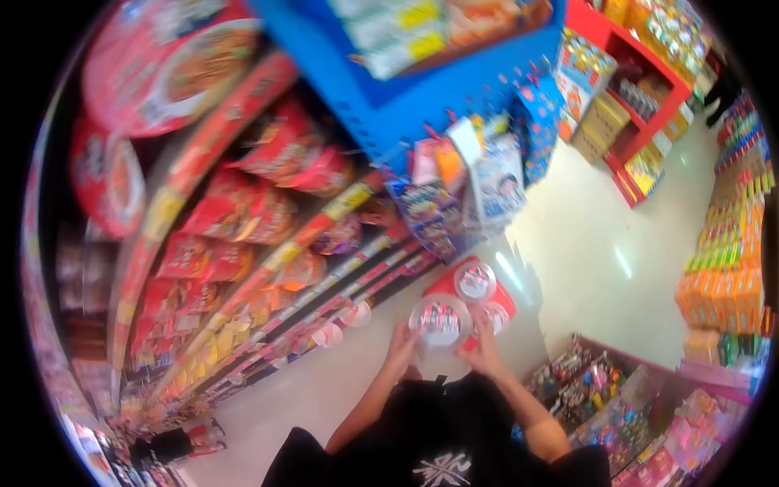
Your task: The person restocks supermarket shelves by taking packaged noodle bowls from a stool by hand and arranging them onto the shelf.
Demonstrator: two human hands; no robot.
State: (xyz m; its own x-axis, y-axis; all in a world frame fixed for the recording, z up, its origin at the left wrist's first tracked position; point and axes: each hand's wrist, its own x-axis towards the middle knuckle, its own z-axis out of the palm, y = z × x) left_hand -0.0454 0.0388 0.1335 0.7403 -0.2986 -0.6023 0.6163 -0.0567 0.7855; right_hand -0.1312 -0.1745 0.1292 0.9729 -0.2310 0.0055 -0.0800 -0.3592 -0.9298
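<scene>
My left hand (402, 349) grips the left edge of a round white disc (440, 321) with red and black lettering. At its right edge my right hand (484, 349) has its fingers closed, beside a red item (501, 302) just behind. A smaller round white disc (475, 281) lies against the red item, and part of another round white print shows by my right fingers. The discs look like the round tags (328, 335) on the shelf edge. Blur hides how thick the held disc is and whether it joins the red item.
Shelves of red noodle packs (215, 258) run along the left. A blue display stand (324, 61) with hanging packets (495, 174) stands ahead. A low bin of small goods (604, 373) is at the right, near orange boxes (720, 300). A person (162, 446) is at the lower left.
</scene>
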